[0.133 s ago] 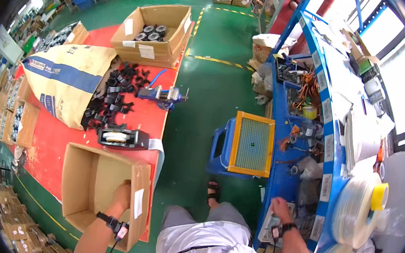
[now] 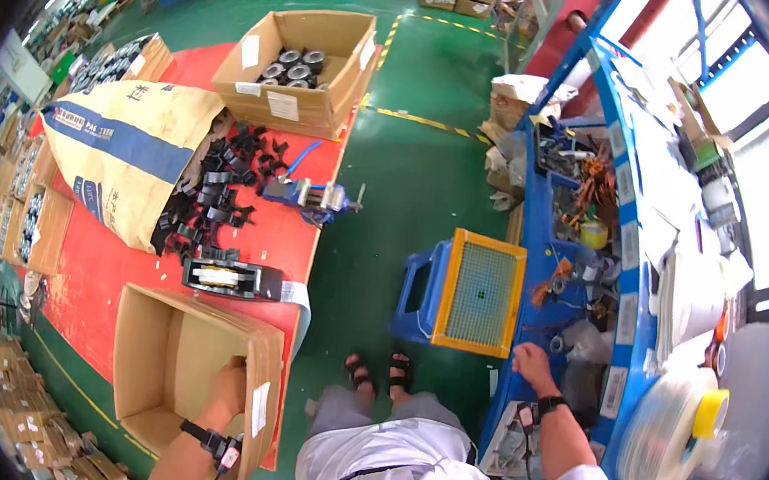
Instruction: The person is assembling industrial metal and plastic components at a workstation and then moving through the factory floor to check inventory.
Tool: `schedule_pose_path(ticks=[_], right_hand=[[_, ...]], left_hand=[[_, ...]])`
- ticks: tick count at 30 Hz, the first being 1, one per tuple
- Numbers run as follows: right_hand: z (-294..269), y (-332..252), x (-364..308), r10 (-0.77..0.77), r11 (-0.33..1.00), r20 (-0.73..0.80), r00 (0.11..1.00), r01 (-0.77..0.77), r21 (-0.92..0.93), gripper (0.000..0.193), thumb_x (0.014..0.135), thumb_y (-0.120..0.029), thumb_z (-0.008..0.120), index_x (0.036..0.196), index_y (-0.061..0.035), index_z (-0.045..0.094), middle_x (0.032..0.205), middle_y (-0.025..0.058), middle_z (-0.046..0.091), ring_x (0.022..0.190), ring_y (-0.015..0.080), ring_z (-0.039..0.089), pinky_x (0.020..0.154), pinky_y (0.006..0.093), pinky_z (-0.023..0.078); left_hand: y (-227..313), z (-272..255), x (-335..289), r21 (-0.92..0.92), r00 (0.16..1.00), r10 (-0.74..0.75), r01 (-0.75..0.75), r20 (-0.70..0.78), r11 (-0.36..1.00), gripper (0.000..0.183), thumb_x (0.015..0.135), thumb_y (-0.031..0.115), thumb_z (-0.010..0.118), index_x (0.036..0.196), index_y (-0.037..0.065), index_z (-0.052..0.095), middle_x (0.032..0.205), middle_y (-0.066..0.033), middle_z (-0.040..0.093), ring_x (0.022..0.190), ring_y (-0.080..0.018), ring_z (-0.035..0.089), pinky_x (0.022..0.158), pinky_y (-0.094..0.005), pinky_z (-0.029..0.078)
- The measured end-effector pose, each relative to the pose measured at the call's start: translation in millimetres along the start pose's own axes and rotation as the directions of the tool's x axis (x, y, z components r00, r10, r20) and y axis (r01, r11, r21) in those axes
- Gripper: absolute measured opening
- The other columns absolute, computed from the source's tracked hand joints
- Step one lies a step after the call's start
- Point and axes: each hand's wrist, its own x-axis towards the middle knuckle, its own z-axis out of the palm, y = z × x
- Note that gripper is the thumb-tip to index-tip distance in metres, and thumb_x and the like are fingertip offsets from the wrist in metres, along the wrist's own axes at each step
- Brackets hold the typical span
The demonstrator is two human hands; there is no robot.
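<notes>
My left hand (image 2: pixel 227 390) reaches into an open cardboard box (image 2: pixel 144 374) on the near end of the red table. It is beside the box's right inner wall; its fingers are mostly hidden, and whether they grip the wall cannot be made out. Over the left edge of the blue shelf unit (image 2: pixel 529 288), my right hand (image 2: pixel 534 366) has its fingers curled, with nothing visible in them. Just beyond the box stands a black tape dispenser (image 2: pixel 232 278) with a whitish roll. Nearest to my right hand is a blue stool (image 2: pixel 422 286) with a yellow-framed mesh panel (image 2: pixel 484 293).
Black plastic parts (image 2: pixel 216 190) spill from a yellowish sack (image 2: pixel 122 152) on the red table (image 2: pixel 84 293). A blue vise (image 2: pixel 314 197) is at its right edge. Farther back, a cardboard box (image 2: pixel 277 107) holds several dark rolls. Large clear spools (image 2: pixel 665 419) stand right of the shelf.
My right hand has moved forward along the shelf edge, nearer the stool. Both my feet now show, where one did before. My left hand remains in the box.
</notes>
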Motion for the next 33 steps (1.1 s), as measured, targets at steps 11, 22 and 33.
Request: schedule_pose_path(ticks=[11, 22, 33], right_hand=[[83.5, -151.4, 105.4, -0.100, 0.991, 0.333, 0.938, 0.125, -0.054, 0.030, 0.090, -0.022, 0.052, 0.090, 0.0056, 0.062, 0.069, 0.0101, 0.062, 0.063, 0.0183, 0.060, 0.061, 0.0332, 0.048], [108.8, -335.0, 220.9, -0.242, 0.909, 0.489, 0.838, 0.372, -0.187, 0.024, 0.091, -0.019, 0.055, 0.086, 0.0038, 0.060, 0.070, 0.0055, 0.061, 0.062, 0.0136, 0.061, 0.059, 0.0283, 0.050], [222.7, -436.4, 391.6, -0.130, 0.697, 0.850, 0.510, 0.657, -0.288, 0.024, 0.090, -0.022, 0.053, 0.091, 0.0001, 0.062, 0.075, 0.0072, 0.063, 0.064, 0.0159, 0.062, 0.061, 0.0295, 0.050]], left_hand=[[-18.6, -24.3, -2.3, 0.054, 0.974, -0.200, 0.206, -0.104, 0.977, 0.038, 0.074, 0.031, 0.071, 0.093, -0.002, 0.069, 0.123, -0.0179, 0.054, 0.098, -0.0350, 0.060, 0.087, -0.0431, 0.049], [-60.4, -89.6, -48.5, -0.992, 0.902, -0.418, 0.061, 0.104, -0.114, 0.037, 0.086, 0.020, 0.064, 0.117, 0.001, 0.060, 0.104, -0.0037, 0.065, 0.096, -0.0139, 0.061, 0.082, -0.0294, 0.050], [124.1, -192.5, 1.7, -0.841, 0.772, -0.499, -0.084, -0.394, 0.534, 0.048, 0.063, 0.012, 0.079, 0.106, 0.000, 0.061, 0.118, -0.0171, 0.060, 0.100, -0.0249, 0.062, 0.086, -0.0336, 0.049]])
